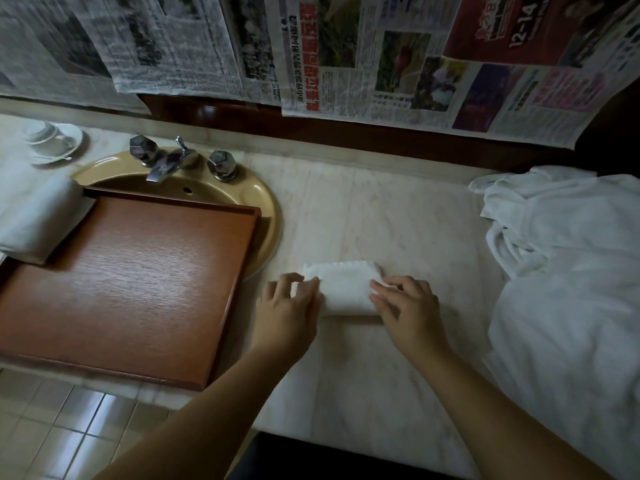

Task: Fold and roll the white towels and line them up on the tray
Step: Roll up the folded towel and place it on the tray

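Two hands on one small folded towel [343,289]
Your left hand [287,306] and right hand [408,306] pinch its ends on the marble counter [381,216], right of the wooden tray [131,278].

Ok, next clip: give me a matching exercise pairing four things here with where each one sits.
Things:
1. small white folded towel
2. brown wooden tray
3. white cup on saucer
4. heap of white cloth

Places:
A. far left corner of the counter
B. right end of the counter
C. between both hands on the marble
D. lying partly over the tan sink

Pairs: 1-C, 2-D, 3-A, 4-B
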Demonstrator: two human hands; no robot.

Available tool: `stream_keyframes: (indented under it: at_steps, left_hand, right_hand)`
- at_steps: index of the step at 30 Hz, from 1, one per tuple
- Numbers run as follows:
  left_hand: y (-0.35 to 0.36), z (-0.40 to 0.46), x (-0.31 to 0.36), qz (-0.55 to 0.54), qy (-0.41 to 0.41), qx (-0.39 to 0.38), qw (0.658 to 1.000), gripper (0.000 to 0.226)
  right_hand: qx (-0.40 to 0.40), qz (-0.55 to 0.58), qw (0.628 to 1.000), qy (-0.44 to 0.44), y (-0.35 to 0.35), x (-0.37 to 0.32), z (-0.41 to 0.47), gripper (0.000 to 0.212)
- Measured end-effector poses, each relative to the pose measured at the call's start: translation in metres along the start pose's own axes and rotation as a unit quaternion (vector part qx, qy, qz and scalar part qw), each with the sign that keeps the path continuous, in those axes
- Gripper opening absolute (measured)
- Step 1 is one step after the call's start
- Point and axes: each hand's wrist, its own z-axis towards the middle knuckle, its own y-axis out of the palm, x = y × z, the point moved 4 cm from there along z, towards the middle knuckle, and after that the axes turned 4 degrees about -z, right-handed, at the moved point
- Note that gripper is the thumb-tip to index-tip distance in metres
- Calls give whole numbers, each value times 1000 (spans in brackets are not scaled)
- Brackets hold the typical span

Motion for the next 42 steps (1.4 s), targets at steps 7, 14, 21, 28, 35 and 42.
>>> stream_keyframes:
  at_steps: [7, 14, 21, 28, 35, 42]
  left_hand:
    - [5, -2, -20, -75, -20, -114, 990, 68]
    - [3, 21, -36, -163, -109, -161, 967, 65]
    - [3, 39, -40, -270, -189, -165, 930, 38]
    - [8, 45, -45, -287, -283, -152, 902, 42]
    - [-1, 32, -31, -271, -392, -160, 864, 69]
    - [3, 28, -15, -437, -530, -123, 716, 67]
  right_hand:
    - [-107, 8, 994, -12, 4, 14, 1, 65]
    - [-252, 140, 955, 70, 13, 23, 36, 57]
    - [-312, 176, 918, 170, 26, 25, 65, 23]
    - [-313, 105, 935, 128, 18, 16, 74, 33]
    - [-231, -60, 966, -95, 7, -31, 66, 54]
    - [-325, -167, 927, -78, 14, -55, 62, 79]
